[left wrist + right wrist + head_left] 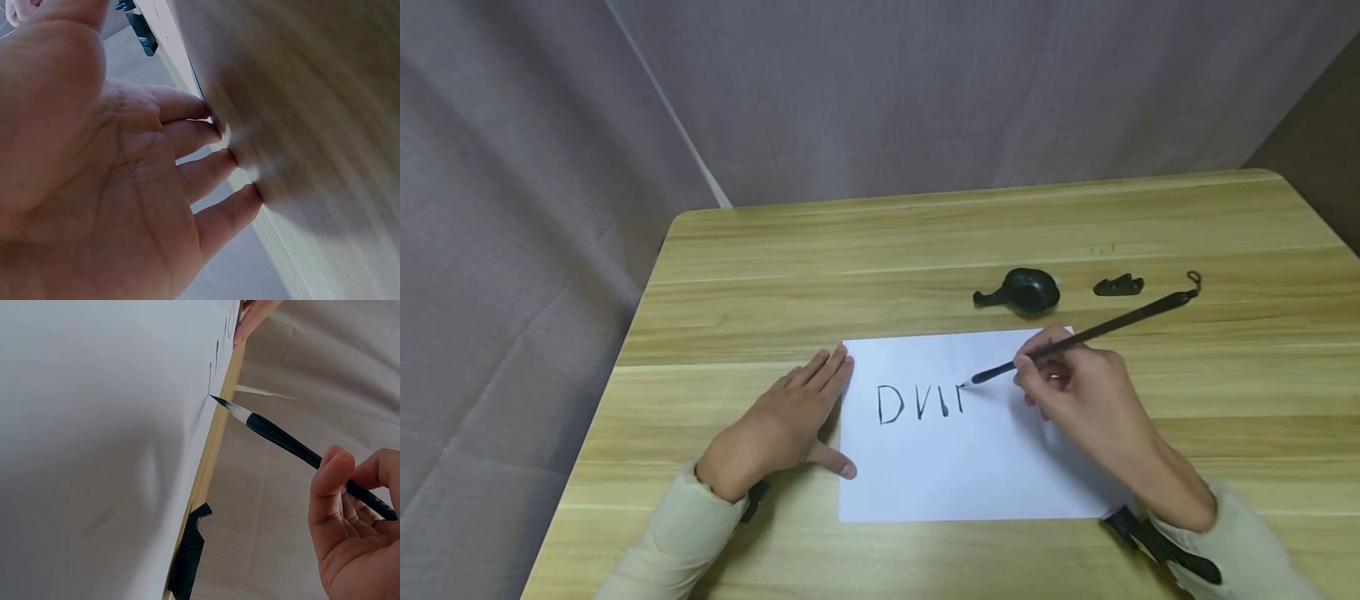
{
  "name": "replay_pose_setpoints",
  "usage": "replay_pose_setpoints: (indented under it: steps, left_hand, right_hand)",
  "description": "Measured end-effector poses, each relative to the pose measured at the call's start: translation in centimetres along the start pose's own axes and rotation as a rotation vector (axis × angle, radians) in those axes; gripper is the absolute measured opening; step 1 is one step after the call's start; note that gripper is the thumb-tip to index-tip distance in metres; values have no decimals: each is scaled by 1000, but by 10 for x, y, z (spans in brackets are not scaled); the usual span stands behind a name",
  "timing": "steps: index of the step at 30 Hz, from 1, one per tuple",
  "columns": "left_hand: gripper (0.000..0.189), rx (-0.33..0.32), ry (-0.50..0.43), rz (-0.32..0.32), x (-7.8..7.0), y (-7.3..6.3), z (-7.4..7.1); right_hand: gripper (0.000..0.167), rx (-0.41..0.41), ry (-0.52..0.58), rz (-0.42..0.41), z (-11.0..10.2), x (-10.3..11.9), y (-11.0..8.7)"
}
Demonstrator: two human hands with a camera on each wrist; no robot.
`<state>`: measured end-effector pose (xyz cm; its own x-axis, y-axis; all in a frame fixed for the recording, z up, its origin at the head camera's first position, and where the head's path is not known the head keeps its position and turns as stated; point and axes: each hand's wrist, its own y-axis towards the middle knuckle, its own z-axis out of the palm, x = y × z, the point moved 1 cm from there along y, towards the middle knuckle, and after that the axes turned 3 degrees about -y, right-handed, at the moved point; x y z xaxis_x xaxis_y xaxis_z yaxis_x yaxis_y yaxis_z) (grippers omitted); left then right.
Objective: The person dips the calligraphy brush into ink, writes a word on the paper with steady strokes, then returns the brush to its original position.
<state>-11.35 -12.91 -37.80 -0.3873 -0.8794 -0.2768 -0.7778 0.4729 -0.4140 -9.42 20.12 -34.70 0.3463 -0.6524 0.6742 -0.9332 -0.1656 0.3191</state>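
Note:
A sheet of white paper (940,479) lies on the wooden table with black strokes on it, a "D" followed by several upright lines. My right hand (1086,392) pinches a dark writing brush (1123,320) between thumb and fingers, its shaft slanting up to the right. In the right wrist view the brush's pale bristles (237,412) end in a black tip that meets the paper at the top of the last stroke. My left hand (782,425) rests at the sheet's left edge with fingers extended, fingertips and thumb at that edge.
Behind the paper stands a black ink dish (1032,292) with a handle pointing left. To its right sits a small black brush rest (1118,286). The wooden table (700,308) has a far edge with grey cloth (887,100) hanging beyond it and down the left.

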Motion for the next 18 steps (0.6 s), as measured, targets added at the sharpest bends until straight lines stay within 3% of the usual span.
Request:
replay_pose_setpoints:
  steps: [18]
  left_hand:
    - [140, -7, 1, 11, 4, -2, 0]
  right_hand:
    - [11, -35, -78, -38, -5, -7, -2]
